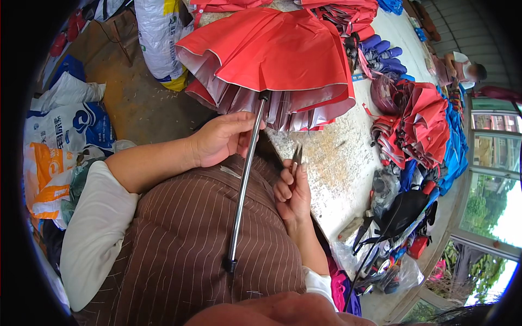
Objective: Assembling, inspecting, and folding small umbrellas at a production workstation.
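A red umbrella with a silvery lining lies partly spread in front of me, its canopy in loose folds over the table edge. Its metal shaft slants down toward my body and ends in a black tip against my apron. My left hand is closed at the upper shaft, just below the canopy; some of its fingertips are hidden. To the right of the shaft, my right hand grips a small dark hand tool with two pointed tips. Those tips point up toward the canopy's lower edge without touching it.
On the worn white table lie more red umbrellas, folded purple umbrellas and a black bag. Stuffed sacks stand on the floor at left. Another person is at the far right.
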Demonstrator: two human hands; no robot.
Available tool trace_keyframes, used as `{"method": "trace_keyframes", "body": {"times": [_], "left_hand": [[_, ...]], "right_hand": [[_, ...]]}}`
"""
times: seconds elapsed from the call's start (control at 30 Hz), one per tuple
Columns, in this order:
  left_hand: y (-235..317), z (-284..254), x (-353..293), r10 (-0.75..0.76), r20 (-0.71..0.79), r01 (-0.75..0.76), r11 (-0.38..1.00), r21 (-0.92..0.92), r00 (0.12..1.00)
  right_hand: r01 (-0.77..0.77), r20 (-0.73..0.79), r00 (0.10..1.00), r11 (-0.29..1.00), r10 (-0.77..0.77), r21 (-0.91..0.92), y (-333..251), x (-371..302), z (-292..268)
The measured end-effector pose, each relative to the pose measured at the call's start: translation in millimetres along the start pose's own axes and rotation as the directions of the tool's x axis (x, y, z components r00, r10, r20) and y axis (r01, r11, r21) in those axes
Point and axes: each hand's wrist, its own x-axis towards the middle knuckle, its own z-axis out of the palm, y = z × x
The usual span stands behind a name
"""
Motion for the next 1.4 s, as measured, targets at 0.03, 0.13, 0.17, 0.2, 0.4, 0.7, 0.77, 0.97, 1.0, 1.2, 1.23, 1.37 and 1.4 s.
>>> {"method": "trace_keyframes", "body": {"times": [0.03, 0.13, 0.17, 0.2, 0.4, 0.7, 0.77, 0.97, 1.0, 1.2, 1.23, 1.37, 1.4], "left_hand": [[2, 1, -1, -0.001, 0.016, 0.001, 1.000, -0.022, 1.000], [7, 6, -4, -0.001, 0.025, 0.003, 0.998, -0.055, 1.000], [8, 8, -6, -0.003, 0.017, 0.005, 0.998, -0.067, 1.000], [9, 11, -7, -0.005, 0.010, 0.006, 0.997, -0.078, 1.000], [9, 22, -12, 0.020, 0.060, -0.016, 0.997, -0.073, 0.998], [9, 19, -13, 0.049, 0.077, -0.046, 0.998, -0.042, 0.996], [10, 20, -13, 0.054, 0.073, -0.052, 0.998, -0.032, 0.996], [13, 25, -11, 0.022, 0.084, -0.022, 1.000, -0.003, 0.996], [14, 26, -10, 0.013, 0.087, -0.014, 1.000, 0.019, 0.996], [35, 48, -18, 0.055, 0.244, -0.036, 0.996, -0.083, 0.968], [38, 52, -21, 0.084, 0.290, -0.051, 0.991, -0.120, 0.953], [42, 58, -26, 0.132, 0.369, -0.071, 0.982, -0.175, 0.920], [42, 57, -25, 0.137, 0.378, -0.069, 0.980, -0.188, 0.915]], "right_hand": [[-0.019, -0.019, 1.000, 1.000, 0.018, -0.011, 2, 2, 4], [-0.054, -0.052, 0.997, 0.998, 0.053, -0.032, 1, 13, 14], [-0.030, -0.050, 0.998, 0.999, 0.029, -0.012, 0, 17, 16], [-0.005, -0.047, 0.999, 1.000, 0.005, 0.009, -1, 22, 17], [0.068, -0.014, 0.998, 0.994, -0.067, 0.085, -4, 36, 21], [0.180, 0.002, 0.984, 0.982, -0.180, -0.052, -2, 16, 18], [0.136, -0.010, 0.990, 0.982, -0.138, -0.129, 1, 9, 19], [0.106, -0.079, 0.990, 0.983, -0.119, -0.148, 1, 15, 26], [0.112, -0.072, 0.990, 0.981, -0.125, -0.162, -2, 16, 28], [0.314, 0.022, 0.949, 0.942, -0.313, -0.123, -55, 23, 47], [0.342, 0.163, 0.937, 0.912, -0.310, -0.226, -62, 15, 47], [0.403, 0.370, 0.895, 0.808, -0.249, -0.429, -72, 4, 50], [0.366, 0.301, 0.921, 0.817, -0.248, -0.447, -70, 6, 51]]}}
